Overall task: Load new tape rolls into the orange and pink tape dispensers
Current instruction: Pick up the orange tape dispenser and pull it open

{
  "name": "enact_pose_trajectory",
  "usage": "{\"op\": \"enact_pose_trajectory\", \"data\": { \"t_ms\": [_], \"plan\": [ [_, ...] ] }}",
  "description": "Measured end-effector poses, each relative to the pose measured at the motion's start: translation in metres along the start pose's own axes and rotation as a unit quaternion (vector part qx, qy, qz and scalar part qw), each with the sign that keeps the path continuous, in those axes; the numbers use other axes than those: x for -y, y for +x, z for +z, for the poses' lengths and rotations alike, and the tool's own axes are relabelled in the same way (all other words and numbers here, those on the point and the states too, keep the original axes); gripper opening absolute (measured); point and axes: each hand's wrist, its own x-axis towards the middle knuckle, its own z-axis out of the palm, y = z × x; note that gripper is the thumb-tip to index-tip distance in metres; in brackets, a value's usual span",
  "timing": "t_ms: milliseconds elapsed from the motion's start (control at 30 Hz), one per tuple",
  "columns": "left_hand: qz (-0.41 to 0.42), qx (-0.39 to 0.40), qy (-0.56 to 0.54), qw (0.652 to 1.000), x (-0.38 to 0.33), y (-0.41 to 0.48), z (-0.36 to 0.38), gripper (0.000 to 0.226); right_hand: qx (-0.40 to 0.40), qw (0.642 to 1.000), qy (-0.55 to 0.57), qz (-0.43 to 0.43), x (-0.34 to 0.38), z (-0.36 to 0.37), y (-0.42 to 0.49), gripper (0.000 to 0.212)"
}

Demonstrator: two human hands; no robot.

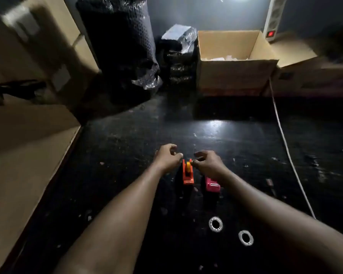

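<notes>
The orange tape dispenser (187, 176) stands on the dark table with a yellowish roll (188, 165) sitting in its top. My left hand (167, 158) hovers just left of its far end, fingers curled and pinched. My right hand (207, 162) is on the other side, fingertips pinched at the roll. The pink tape dispenser (212, 185) lies just right of the orange one, partly under my right wrist. Two clear tape rolls (215, 224) (246, 237) lie flat nearer to me.
An open cardboard box (236, 62) stands at the back, with black bubble wrap (121, 46) to its left. Cardboard flaps (24, 147) line the left side. A white cable (285, 143) runs down the right from a power strip (274, 18).
</notes>
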Motion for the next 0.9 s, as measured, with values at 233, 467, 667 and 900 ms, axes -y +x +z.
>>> {"op": "enact_pose_trajectory", "data": {
  "t_ms": [233,467,667,900],
  "plan": [
    [-0.103,0.034,-0.111,0.988,0.041,0.003,0.038,0.038,-0.010,0.999,-0.019,0.035,-0.023,0.049,0.014,0.024],
    [-0.155,0.042,-0.208,0.965,0.047,-0.004,0.046,0.024,-0.013,0.995,0.077,0.063,-0.032,0.050,0.018,0.025],
    [-0.123,0.074,-0.276,0.950,0.047,-0.019,0.034,0.014,0.047,0.978,0.196,0.043,-0.035,0.029,0.007,0.009],
    [-0.097,0.025,-0.305,0.947,0.043,-0.032,0.024,0.029,0.035,0.954,0.296,0.032,-0.038,0.013,-0.006,0.005]
  ]
}}
